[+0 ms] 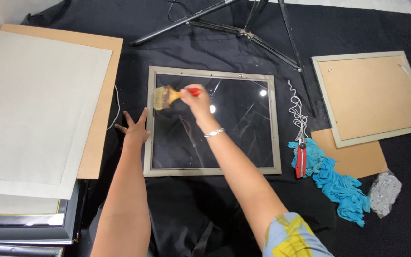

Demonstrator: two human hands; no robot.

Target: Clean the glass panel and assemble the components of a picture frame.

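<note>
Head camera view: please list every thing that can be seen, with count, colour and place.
Silver-grey picture frame with glass: 1, centre, on black cloth.
Black cloth: 1, covers the work surface.
Brush with pale bristles and red handle: 1, over the frame's upper left.
Grey paperboard sheets: a stack, left.
Brown board: 1, under the grey sheets.
Pale frame lying back side up: 1, right.
Turquoise rag: 1, lower right.
Red utility knife: 1, on the rag.
White cord: 1, above the knife.
Black tripod legs: top.
Left hand: flat on the cloth beside the frame.
Right hand: grip on the brush.
</note>
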